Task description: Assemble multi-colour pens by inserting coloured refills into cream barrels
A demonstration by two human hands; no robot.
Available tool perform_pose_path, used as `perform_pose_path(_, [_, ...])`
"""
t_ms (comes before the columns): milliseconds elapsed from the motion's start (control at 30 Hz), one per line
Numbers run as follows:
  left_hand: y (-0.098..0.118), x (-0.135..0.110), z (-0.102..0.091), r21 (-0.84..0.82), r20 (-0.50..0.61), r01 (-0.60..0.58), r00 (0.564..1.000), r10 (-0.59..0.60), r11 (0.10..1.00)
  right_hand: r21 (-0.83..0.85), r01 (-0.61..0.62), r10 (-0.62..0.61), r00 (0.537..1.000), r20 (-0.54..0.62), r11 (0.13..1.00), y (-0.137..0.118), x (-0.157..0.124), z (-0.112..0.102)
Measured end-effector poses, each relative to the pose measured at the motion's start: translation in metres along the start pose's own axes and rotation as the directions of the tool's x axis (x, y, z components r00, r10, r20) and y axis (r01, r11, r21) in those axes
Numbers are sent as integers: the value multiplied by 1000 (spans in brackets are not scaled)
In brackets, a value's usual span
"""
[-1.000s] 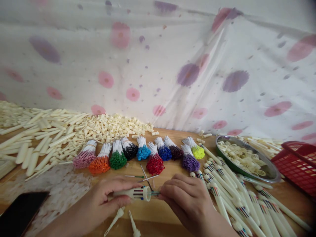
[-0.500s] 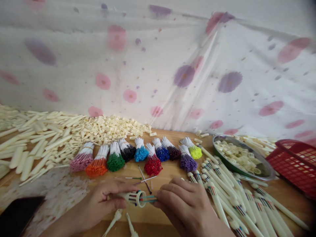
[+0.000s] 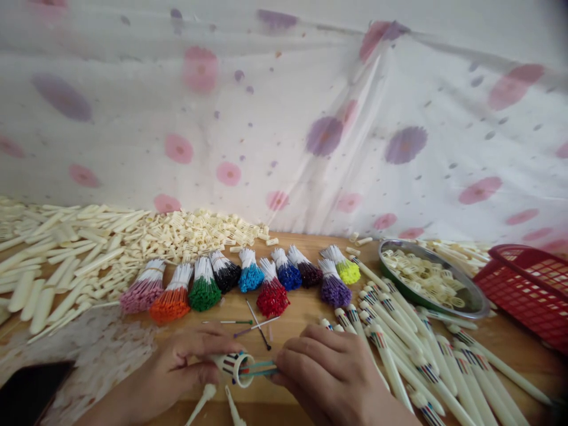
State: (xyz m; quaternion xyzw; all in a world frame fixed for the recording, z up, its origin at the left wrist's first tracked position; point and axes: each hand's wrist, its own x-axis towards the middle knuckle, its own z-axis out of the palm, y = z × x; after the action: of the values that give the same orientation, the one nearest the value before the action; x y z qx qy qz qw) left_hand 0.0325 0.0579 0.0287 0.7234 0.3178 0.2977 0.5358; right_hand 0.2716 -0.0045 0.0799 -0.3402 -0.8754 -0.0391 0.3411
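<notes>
My left hand [image 3: 177, 370] is closed around a cream pen barrel [image 3: 233, 365] with coloured stripes, its open end turned to the right. My right hand [image 3: 331, 373] pinches several thin coloured refills [image 3: 261, 369] whose ends sit inside that open end. Both hands hover low over the wooden table [image 3: 302, 307]. Just beyond them lie three loose refills [image 3: 255, 322]. Behind those stands a row of bundled refills: pink [image 3: 141, 293], orange [image 3: 171, 302], green [image 3: 204, 291], black, light blue, red [image 3: 271, 296], dark blue, maroon, purple [image 3: 333, 290] and yellow [image 3: 345, 269].
A pile of cream pen parts [image 3: 89, 248] fills the left back. Assembled striped pens [image 3: 412, 355] lie at the right. A metal bowl [image 3: 477, 305] holds small cream rings, beside a red basket [image 3: 532, 290]. A dark phone [image 3: 31, 390] lies bottom left. Flowered cloth [image 3: 284, 118] hangs behind.
The barrel's open end has tilted more towards me and the refills show more clearly entering it. The whole view has drifted slightly, with both hands lower in the frame.
</notes>
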Motion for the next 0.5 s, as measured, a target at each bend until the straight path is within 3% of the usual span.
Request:
perform_pose_path(267, [-2,-2,-1,6,29,1,1000,-1,1000,-7,-24,24,999,39,1000,-1,-1,-2])
perform_pose_path(500, [3,-1,1,45,-14,45,999,-44,998,0,56,-56,998,11,998,4,-2,1])
